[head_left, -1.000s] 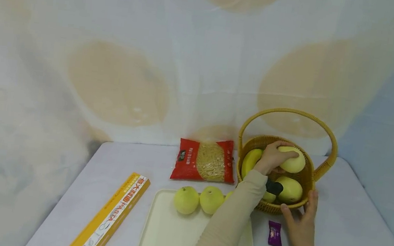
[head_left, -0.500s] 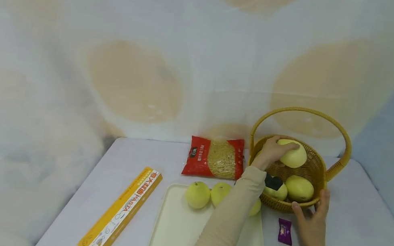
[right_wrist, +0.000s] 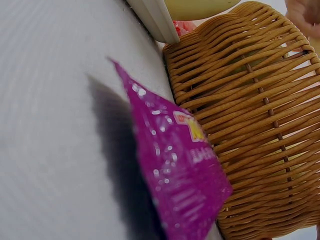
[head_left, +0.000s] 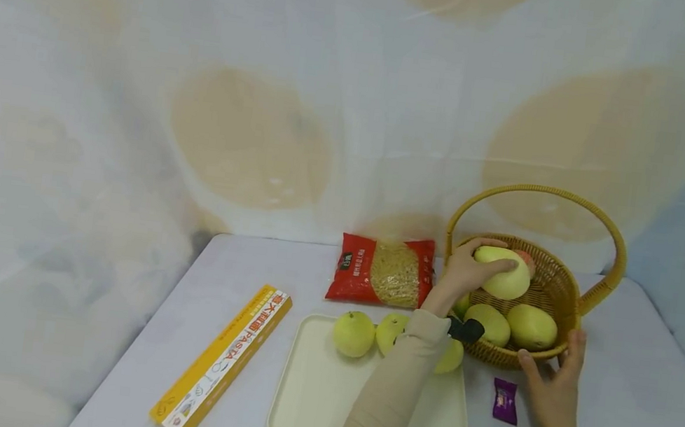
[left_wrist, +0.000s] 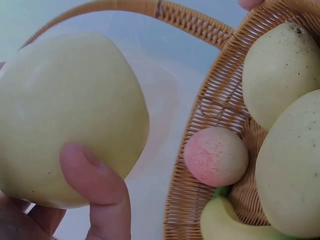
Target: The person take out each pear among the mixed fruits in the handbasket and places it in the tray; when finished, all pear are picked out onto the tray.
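My left hand (head_left: 466, 270) grips a large pale yellow oval fruit (left_wrist: 75, 115), its thumb pressed against the side. In the head view that fruit overlaps the back left of a wicker basket (head_left: 562, 288) with a tall handle. Inside the basket lie two more pale yellow fruits (head_left: 531, 327), a pink-and-cream peach (left_wrist: 216, 156) and a banana (left_wrist: 230, 225). My right hand (head_left: 555, 407) holds the basket at its front right, thumb on the front wall and fingers by the rim. A purple wrapped candy (right_wrist: 180, 165) lies on the table just left of that hand.
A cream tray (head_left: 310, 407) bears several round yellow-green fruits (head_left: 354, 334) along its far edge, partly behind the left sleeve (head_left: 388, 395). A red pasta bag (head_left: 355, 271) lies behind it. To the left is a long yellow pasta box (head_left: 224, 362).
The held fruit has shifted left relative to the basket, and the peach now shows behind it. The whole head view has slid rightward. The right hand stays at the basket.
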The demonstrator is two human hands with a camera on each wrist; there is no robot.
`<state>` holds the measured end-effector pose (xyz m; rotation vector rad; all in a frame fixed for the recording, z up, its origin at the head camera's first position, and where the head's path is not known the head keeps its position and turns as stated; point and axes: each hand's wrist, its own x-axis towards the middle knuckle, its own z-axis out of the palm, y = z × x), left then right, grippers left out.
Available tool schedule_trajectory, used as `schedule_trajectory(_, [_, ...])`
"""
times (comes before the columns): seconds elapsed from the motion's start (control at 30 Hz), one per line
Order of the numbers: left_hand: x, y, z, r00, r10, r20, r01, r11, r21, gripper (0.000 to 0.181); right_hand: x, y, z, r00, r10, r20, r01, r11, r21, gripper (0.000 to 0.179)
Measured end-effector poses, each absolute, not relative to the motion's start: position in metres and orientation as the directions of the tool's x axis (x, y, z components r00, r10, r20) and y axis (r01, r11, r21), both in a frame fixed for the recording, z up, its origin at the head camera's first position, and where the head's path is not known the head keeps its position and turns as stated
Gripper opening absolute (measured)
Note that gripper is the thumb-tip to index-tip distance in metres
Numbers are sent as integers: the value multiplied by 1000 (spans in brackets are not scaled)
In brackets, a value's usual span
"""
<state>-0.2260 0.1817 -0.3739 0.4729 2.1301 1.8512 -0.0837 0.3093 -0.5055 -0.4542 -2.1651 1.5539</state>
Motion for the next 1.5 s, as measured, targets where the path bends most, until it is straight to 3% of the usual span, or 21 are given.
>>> schedule_trajectory(0.27, [-216, 151, -377, -891, 446, 88, 127, 59, 990, 31, -83, 306, -504, -856, 493, 156, 11, 319, -948, 91])
schedule_trajectory(0.53, [-213, 126, -381, -904, 392, 169, 197, 33, 980, 36, -83, 308, -504, -849, 504, 161, 7, 316, -949, 92])
schedule_trajectory(0.87, [-207, 87, -375, -928, 321, 189, 197, -10, 980, 38, -81, 308, -503, -853, 499, 154, 12, 314, -950, 92])
schedule_trajectory(1.13, [-209, 38, -374, -968, 149, 202, 212, 60, 975, 41, -84, 310, -506, -844, 506, 176, 2, 330, -944, 91])
schedule_trajectory(1.5, [-218, -34, -404, -991, -94, 93, 86, 72, 994, 43, -86, 310, -507, -849, 506, 153, 11, 306, -952, 91])
